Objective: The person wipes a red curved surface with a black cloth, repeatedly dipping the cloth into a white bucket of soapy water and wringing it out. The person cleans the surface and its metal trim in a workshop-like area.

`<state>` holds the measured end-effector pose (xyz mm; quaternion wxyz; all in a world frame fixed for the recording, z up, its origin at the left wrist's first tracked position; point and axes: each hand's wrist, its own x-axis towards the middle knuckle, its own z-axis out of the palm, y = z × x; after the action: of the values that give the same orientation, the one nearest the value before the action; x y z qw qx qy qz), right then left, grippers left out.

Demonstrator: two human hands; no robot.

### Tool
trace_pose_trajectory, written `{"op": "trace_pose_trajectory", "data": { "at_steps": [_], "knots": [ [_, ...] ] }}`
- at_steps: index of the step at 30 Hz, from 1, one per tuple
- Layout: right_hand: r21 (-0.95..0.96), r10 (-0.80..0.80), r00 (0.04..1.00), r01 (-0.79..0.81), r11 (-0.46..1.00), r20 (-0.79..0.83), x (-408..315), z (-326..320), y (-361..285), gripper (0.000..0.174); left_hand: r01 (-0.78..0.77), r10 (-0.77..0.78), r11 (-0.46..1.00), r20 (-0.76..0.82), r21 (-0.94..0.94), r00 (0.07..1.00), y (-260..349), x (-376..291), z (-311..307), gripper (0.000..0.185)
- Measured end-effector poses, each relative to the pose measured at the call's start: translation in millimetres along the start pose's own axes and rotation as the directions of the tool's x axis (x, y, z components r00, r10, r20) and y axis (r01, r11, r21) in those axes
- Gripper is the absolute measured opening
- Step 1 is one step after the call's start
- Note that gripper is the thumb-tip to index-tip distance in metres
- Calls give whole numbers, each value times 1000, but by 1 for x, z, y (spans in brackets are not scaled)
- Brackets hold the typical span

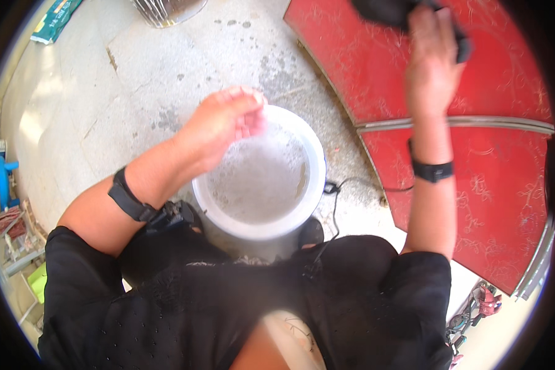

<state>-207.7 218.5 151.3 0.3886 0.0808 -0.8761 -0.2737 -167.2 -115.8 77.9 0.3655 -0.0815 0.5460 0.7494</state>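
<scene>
A white basin [318,173] of cloudy, sudsy water stands on the floor between my feet. Over its far left rim is my left hand [233,115], its fingers loosely curled and blurred, with nothing visible in it. My right hand [432,69] reaches over the red table top at the upper right. Its fingers lie over a black object [388,13], which is blurred and partly cut off by the top of the view, so its kind is unclear. Both wrists wear black bands.
The red patterned table top [471,203] has a metal seam across it. A thin black cord [336,208] runs between the basin and table. A wire-sided bin [169,11] and a green packet [55,21] lie farther off. Wet spots mark the concrete floor [134,60].
</scene>
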Motion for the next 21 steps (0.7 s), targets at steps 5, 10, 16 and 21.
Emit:
{"op": "trace_pose_trajectory", "data": {
  "at_steps": [5, 10, 16, 21],
  "knots": [
    [115, -150, 790, 101, 988, 594, -54, 23, -61, 47, 13, -10, 1000, 176, -16, 984, -11, -11, -7, 10],
    [-69, -44, 959, 66, 995, 280, 42, -21, 2, 48, 12, 5, 997, 227, -74, 974, -10, -9, -23, 9],
    [-156, 209, 977, -211, 965, -29, 94, -34, 11, 53, 51, -33, 996, 227, -72, 973, -7, -1, -34, 9],
    [-9, -138, 865, 162, 987, 483, 17, 22, -63, 49, 33, -19, 998, 265, -48, 964, -8, -5, -35, 10]
  ]
}}
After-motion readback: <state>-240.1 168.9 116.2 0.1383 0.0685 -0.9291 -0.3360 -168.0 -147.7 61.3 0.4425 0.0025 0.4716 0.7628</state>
